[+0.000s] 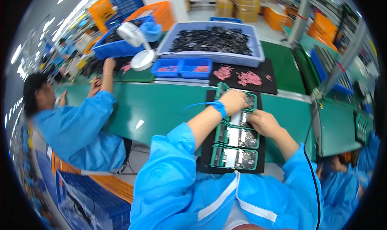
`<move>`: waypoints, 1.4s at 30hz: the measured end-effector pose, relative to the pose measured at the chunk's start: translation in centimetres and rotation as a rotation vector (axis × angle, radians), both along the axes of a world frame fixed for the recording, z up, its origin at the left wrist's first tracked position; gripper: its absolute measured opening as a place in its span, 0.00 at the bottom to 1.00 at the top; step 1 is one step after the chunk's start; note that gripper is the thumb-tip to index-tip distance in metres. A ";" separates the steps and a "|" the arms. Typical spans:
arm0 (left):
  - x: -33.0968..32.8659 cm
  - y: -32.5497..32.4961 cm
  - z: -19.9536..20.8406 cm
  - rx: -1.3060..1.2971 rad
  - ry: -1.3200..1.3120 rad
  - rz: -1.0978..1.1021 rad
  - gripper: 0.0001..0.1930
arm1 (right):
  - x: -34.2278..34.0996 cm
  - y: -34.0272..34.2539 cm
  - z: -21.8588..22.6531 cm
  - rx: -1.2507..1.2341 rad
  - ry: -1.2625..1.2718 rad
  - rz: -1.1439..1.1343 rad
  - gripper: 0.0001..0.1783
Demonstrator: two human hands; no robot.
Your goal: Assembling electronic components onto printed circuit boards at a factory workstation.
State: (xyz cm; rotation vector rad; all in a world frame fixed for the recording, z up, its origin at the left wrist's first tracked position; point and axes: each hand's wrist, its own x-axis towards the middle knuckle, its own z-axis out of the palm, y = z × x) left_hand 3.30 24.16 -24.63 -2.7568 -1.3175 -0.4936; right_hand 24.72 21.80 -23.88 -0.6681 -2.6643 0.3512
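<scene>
Several green trays [236, 158] with dark circuit boards and pale strips lie in a column on a black mat [204, 143]. My left hand [233, 101], with a blue wrist strap [217, 107], reaches over the far end of the column. Its fingers are bent down at the farthest tray [251, 101] and closed on something too small to make out. Beside it, at the right edge of the second tray [243, 119], my right hand [264, 123] has its fingertips pinched together. Whatever sits between those fingertips is hidden.
Beyond the trays, pink pieces [249, 77] lie on a dark mat. Two small blue bins [195, 73] hold more, and a large tub [258, 54] holds black parts. A white ring-headed lamp [143, 60] stands left. A co-worker [76, 121] sits left; a cable [309, 157] hangs right.
</scene>
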 end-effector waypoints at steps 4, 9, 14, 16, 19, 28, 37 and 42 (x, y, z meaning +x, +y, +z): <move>0.4 -0.2 0.0 -0.040 0.051 0.008 0.18 | 1.5 -1.1 -0.1 0.093 0.101 0.075 0.17; 0.0 -1.0 0.0 0.009 0.137 0.022 0.14 | 1.5 -2.9 -0.3 0.146 0.079 -0.009 0.18; -0.2 -1.6 0.0 0.040 0.116 0.059 0.10 | 2.0 -3.2 -2.1 0.200 0.110 -0.088 0.17; 0.1 -1.8 0.5 0.070 0.040 0.061 0.08 | 2.3 -3.1 -2.4 0.219 0.158 -0.120 0.18; -0.7 -1.5 2.0 0.202 -0.307 0.029 0.08 | 2.7 -2.6 -2.2 0.175 0.155 -0.155 0.19; -14.4 -4.4 -5.8 0.296 -1.072 0.900 0.11 | 2.0 3.8 -2.9 -0.875 0.524 -0.641 0.19; -13.3 -5.4 -6.9 0.166 -0.827 0.918 0.06 | -0.2 6.5 -3.6 -0.821 0.415 -0.746 0.26; -13.5 -5.1 -6.9 0.145 -0.918 0.905 0.06 | -1.4 5.8 -5.5 -0.974 0.866 -0.714 0.15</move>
